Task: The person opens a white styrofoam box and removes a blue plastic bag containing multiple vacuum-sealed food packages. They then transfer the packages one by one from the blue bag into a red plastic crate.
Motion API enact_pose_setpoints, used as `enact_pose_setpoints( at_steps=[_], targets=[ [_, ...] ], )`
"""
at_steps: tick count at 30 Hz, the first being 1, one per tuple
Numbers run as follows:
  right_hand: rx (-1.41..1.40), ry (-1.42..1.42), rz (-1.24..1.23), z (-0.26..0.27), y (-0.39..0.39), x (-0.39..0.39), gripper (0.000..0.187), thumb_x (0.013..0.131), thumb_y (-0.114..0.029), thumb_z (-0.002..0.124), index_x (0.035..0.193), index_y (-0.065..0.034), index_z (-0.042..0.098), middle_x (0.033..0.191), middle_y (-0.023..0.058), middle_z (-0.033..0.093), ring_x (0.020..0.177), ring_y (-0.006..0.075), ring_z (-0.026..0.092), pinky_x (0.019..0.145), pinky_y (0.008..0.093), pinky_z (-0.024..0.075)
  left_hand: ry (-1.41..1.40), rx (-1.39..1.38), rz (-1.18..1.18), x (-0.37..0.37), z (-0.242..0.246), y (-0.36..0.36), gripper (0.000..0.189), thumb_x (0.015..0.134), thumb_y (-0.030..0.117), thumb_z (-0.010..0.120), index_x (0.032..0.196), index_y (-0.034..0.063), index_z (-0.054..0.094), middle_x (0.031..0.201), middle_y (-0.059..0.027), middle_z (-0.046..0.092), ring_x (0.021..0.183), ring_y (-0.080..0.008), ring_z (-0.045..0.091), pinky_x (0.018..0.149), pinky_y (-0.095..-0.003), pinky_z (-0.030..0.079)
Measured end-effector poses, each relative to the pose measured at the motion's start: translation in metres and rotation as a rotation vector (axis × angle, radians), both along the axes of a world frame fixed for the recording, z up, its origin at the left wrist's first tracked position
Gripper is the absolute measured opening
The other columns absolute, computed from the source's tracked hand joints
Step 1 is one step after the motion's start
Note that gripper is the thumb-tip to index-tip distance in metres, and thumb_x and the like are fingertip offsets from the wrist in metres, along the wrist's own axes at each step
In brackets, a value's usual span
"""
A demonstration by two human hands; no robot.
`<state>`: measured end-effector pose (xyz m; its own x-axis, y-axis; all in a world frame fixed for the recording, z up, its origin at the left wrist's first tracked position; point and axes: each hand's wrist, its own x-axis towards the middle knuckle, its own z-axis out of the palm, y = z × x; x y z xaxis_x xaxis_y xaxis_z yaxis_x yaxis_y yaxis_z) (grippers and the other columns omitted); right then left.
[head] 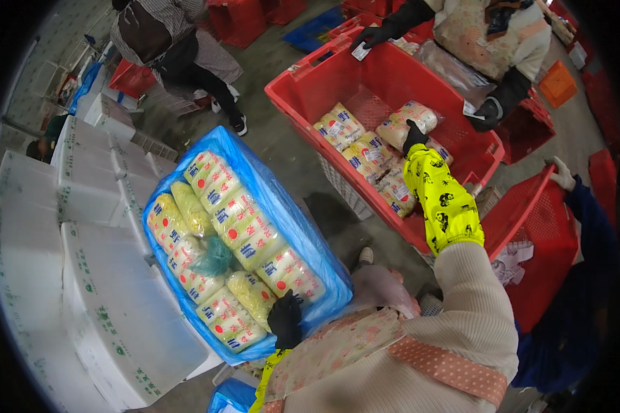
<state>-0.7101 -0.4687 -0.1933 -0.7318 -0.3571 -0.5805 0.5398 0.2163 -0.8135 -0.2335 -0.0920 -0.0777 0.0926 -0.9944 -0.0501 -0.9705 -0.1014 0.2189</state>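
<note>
My right hand (pixel 416 136), in a black glove, grips the near side of a plastic-wrapped package of pale produce (pixel 407 124) inside a large red plastic crate (pixel 289 95). More printed packages (pixel 369 155) with white labels lie in that crate. My left hand (pixel 285 319), also black-gloved, rests at the near right corner of a box lined with blue plastic film (pixel 284 201); its fingers are partly hidden against the packs. Rows of similar printed packages (pixel 237 222) fill this box, and a crumpled green plastic bag (pixel 213 257) lies among them.
White foam boxes (pixel 129 310) stand stacked at the left. Across the crate, a co-worker's gloved hands (pixel 488 113) hold labels. Another person's hand (pixel 563 174) holds a tilted red crate (pixel 540 268) at the right. Someone walks (pixel 196 67) at the upper left.
</note>
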Motion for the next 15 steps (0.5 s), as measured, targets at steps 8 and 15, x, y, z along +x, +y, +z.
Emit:
enact_pose_setpoints(
  at_steps=[8,15],
  targets=[
    [0.692,1.05,0.291,-0.047,0.002,-0.018,0.053,0.077,-0.017,0.055,0.127,-0.004,0.046,0.125,0.0142,0.052,0.115,0.0359,0.049,0.091,0.0447,0.0441,0.012,-0.09,0.029,-0.003,0.003,0.004,0.024,0.08,0.02,0.06,0.103,0.0164,0.065,0.078,-0.0078,0.062,0.071,-0.0276,0.06,0.062,-0.0421,0.047],
    [0.857,1.216,1.253,-0.103,-0.007,-0.012,0.067,0.086,-0.026,0.051,0.145,-0.0278,0.02,0.154,0.0072,0.003,0.13,0.0457,0.027,0.098,0.0565,0.0354,0.07,-0.116,0.013,-0.003,0.006,0.004,0.026,0.077,0.017,0.062,0.103,0.0153,0.066,0.08,-0.0085,0.063,0.073,-0.0276,0.061,0.064,-0.042,0.047]
  ],
)
